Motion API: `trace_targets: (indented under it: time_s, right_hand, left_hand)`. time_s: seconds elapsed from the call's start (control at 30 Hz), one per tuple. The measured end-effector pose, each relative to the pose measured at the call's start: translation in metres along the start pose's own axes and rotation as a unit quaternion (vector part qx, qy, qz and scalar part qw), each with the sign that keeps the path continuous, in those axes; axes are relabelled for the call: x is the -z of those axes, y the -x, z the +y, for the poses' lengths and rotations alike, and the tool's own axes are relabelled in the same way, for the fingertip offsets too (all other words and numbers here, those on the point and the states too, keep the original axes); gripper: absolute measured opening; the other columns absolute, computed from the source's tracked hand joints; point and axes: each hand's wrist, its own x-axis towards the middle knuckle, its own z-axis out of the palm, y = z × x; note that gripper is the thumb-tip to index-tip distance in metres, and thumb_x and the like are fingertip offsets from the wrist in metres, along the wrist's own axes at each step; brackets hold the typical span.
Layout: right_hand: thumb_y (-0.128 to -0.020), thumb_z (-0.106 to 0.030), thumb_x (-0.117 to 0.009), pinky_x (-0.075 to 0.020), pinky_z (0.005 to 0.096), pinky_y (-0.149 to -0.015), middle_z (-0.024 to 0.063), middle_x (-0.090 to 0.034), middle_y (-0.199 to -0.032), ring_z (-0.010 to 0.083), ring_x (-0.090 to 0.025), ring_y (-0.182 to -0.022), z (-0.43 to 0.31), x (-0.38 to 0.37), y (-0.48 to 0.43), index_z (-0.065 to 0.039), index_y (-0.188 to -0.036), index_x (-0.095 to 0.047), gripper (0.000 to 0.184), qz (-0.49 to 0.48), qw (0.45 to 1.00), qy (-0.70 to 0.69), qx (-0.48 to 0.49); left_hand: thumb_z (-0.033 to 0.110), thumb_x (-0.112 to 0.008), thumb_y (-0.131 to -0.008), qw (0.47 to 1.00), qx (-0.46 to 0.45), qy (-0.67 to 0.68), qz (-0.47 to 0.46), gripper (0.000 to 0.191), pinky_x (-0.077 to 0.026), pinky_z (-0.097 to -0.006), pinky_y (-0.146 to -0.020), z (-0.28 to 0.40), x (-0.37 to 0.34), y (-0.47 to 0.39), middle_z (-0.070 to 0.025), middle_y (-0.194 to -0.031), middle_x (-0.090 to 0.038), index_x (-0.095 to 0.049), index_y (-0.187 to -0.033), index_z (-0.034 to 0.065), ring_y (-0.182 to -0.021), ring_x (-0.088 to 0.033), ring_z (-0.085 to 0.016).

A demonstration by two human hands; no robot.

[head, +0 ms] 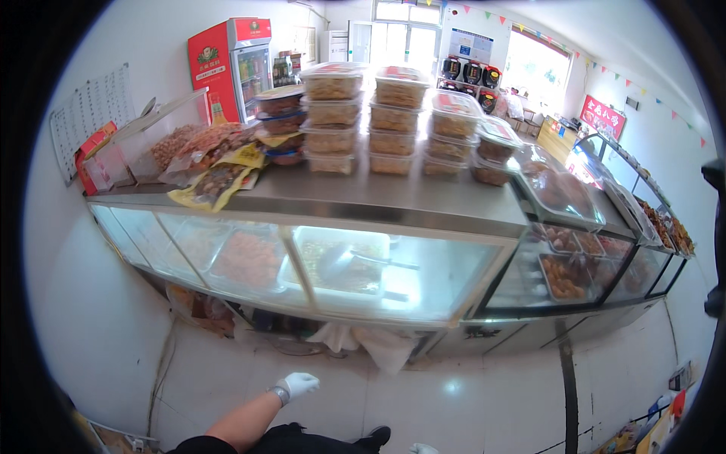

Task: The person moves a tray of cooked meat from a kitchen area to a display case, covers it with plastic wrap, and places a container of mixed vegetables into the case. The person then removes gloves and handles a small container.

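My left hand (300, 386), in a white glove with a watch (279, 395) at the wrist, hangs over the tiled floor. Its fingers look curled, and nothing shows in them. At the bottom edge only a bit of my gloved right hand (423, 449) is visible; its fingers are cut off. Before me stands a glass-fronted display case (442, 284). Inside, a white tray (340, 234) of food has a metal ladle (338, 261) lying across it. Stacks of clear lidded food tubs (331, 108) rest on the steel top (391, 190).
A second case (573, 309) with food trays adjoins on the right. White cloths or bags (385, 346) hang below the counter. Yellow food packets (218, 181) overhang the steel edge. A red drinks fridge (212, 68) stands beyond. Items (629, 434) lie at the lower right.
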Motion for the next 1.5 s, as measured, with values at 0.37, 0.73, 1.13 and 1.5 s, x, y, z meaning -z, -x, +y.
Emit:
trace_targets:
  time_s: [0.37, 0.73, 1.13, 1.5]
  right_hand:
    - [-0.101, -0.011, -0.056, -0.0586, 0.0386, -0.062, 0.0130, -0.076, -0.095, 0.0258, -0.074, -0.075, -0.053, -0.181, 0.069, -0.002, -0.117, -0.066, 0.020, -0.036, 0.979, 0.183, 0.084]
    - [-0.101, -0.011, -0.061, -0.0575, 0.0390, -0.060, 0.0153, -0.076, -0.091, 0.0280, -0.074, -0.071, -0.075, -0.422, 0.063, -0.002, -0.118, -0.068, 0.020, -0.144, 0.912, 0.368, 0.111]
    - [-0.096, -0.022, -0.061, -0.0562, 0.0365, -0.080, 0.0093, -0.078, -0.102, 0.0217, -0.073, -0.088, -0.119, -0.922, 0.149, -0.003, -0.105, -0.077, 0.026, -0.324, 0.553, 0.621, 0.450]
    - [-0.098, -0.007, -0.064, -0.0536, 0.0267, -0.070, 0.0069, -0.076, -0.097, 0.0122, -0.067, -0.077, -0.118, -1.161, 0.382, 0.003, -0.118, -0.073, 0.024, -0.257, 0.793, 0.442, 0.330]
  left_hand:
    - [0.018, -0.065, -0.099, 0.936, 0.022, 0.215, 0.278, 0.022, -0.059, -0.0330, -0.075, -0.269, 0.226, 0.132, -0.0107, -0.092, -0.077, -0.075, -0.104, -0.0011, -0.080, -0.073, -0.018]
    - [0.019, -0.065, -0.101, 0.794, -0.006, 0.421, 0.438, 0.024, -0.058, -0.0318, -0.083, -0.351, 0.445, 0.151, -0.0089, -0.099, -0.077, -0.074, -0.110, -0.0015, -0.089, -0.071, -0.015]
    - [0.028, -0.069, -0.097, 0.820, 0.009, 0.160, 0.550, 0.040, -0.055, -0.0374, -0.097, -0.361, 0.732, 0.158, -0.0177, -0.119, -0.074, -0.068, -0.128, 0.0022, -0.110, -0.072, -0.028]
    - [0.013, -0.074, -0.086, 0.726, -0.140, 0.029, 0.673, 0.049, -0.049, -0.0442, -0.105, -0.354, 1.072, 0.028, -0.0228, -0.128, -0.063, -0.060, -0.130, -0.0014, -0.120, -0.060, -0.040]
